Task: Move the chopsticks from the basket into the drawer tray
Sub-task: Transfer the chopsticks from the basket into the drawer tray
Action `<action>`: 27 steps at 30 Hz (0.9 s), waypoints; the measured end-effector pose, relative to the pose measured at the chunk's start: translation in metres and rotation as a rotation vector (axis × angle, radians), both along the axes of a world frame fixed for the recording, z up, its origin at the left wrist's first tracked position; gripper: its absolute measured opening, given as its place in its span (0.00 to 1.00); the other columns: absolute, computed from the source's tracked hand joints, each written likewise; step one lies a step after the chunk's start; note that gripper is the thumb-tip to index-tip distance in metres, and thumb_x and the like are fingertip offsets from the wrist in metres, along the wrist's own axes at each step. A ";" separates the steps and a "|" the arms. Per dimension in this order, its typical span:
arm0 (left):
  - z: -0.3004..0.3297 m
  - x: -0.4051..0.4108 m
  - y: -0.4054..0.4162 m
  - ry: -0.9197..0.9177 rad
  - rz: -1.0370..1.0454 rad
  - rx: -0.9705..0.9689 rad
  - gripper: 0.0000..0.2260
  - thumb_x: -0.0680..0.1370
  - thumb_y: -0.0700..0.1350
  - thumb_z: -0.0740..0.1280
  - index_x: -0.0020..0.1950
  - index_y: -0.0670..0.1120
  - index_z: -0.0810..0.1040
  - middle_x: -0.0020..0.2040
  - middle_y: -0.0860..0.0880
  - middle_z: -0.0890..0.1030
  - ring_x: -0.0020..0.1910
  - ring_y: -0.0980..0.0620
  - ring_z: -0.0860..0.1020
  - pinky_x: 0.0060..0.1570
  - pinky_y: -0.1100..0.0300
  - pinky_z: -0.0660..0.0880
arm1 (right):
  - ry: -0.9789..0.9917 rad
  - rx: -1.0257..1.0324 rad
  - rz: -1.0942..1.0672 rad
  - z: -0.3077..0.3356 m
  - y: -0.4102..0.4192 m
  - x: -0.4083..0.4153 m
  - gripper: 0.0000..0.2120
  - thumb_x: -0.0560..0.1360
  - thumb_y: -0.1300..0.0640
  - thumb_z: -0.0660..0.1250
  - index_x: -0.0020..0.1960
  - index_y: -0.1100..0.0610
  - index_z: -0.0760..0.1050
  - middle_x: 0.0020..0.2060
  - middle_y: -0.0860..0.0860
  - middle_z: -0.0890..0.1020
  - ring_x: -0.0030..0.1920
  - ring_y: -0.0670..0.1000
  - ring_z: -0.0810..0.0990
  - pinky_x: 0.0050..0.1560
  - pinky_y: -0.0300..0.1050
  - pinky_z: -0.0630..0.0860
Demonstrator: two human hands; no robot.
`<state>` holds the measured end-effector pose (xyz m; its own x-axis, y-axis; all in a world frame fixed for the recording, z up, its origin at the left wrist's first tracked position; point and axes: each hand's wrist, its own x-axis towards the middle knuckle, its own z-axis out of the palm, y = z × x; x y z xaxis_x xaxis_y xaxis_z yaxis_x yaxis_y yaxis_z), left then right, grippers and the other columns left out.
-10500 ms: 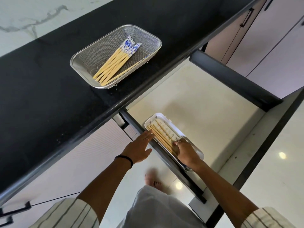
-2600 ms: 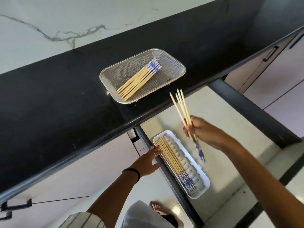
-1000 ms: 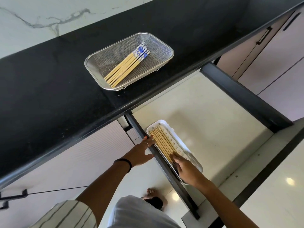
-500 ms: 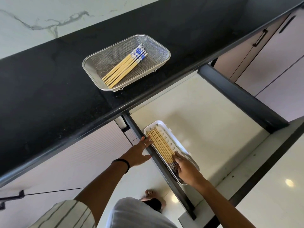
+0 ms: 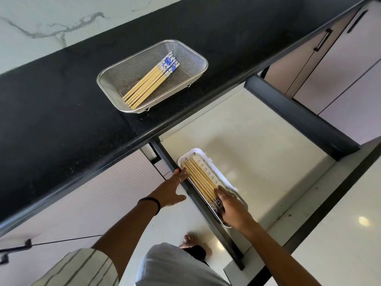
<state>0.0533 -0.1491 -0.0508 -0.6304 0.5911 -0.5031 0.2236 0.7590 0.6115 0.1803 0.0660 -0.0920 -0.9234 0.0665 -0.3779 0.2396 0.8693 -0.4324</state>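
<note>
While the right hand (image 5: 231, 205) lies flat on the chopsticks in the tray (image 5: 206, 159), more sticks (image 5: 150, 81) wait in the basket (image 5: 189, 52) — up and left, slanting. The left hand (image 5: 171, 190), open, rests on the drawer edge (image 5: 198, 203) — nearer them.

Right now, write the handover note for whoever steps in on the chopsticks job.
Left hand: open, fingertips on the drawer's left wall.
Right hand: open, resting on the blue-patterned ends of the chopsticks in the white tray.
White tray: in the open drawer, against its left wall.
Done: a row already laid in the tray.
Left: the bundle of chopsticks in the mesh basket on the black counter.
</note>
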 end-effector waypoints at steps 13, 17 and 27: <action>-0.002 0.000 0.000 0.014 -0.002 -0.024 0.37 0.75 0.44 0.70 0.77 0.54 0.52 0.79 0.53 0.48 0.78 0.52 0.48 0.73 0.55 0.56 | -0.104 0.063 0.205 0.001 0.003 -0.001 0.39 0.75 0.59 0.63 0.78 0.50 0.43 0.78 0.46 0.46 0.77 0.47 0.55 0.73 0.51 0.64; -0.002 0.000 0.000 0.004 -0.003 -0.020 0.38 0.75 0.44 0.71 0.77 0.55 0.51 0.79 0.54 0.47 0.78 0.52 0.47 0.73 0.53 0.57 | -0.131 0.063 0.233 -0.001 0.002 -0.002 0.40 0.75 0.62 0.61 0.78 0.52 0.38 0.78 0.50 0.41 0.74 0.53 0.64 0.66 0.50 0.73; -0.005 -0.002 -0.003 0.008 -0.005 -0.011 0.37 0.75 0.45 0.71 0.77 0.56 0.53 0.79 0.54 0.48 0.78 0.53 0.48 0.73 0.55 0.57 | 0.008 0.011 0.128 0.008 -0.007 -0.014 0.33 0.80 0.55 0.58 0.78 0.50 0.42 0.78 0.48 0.50 0.75 0.52 0.61 0.70 0.52 0.69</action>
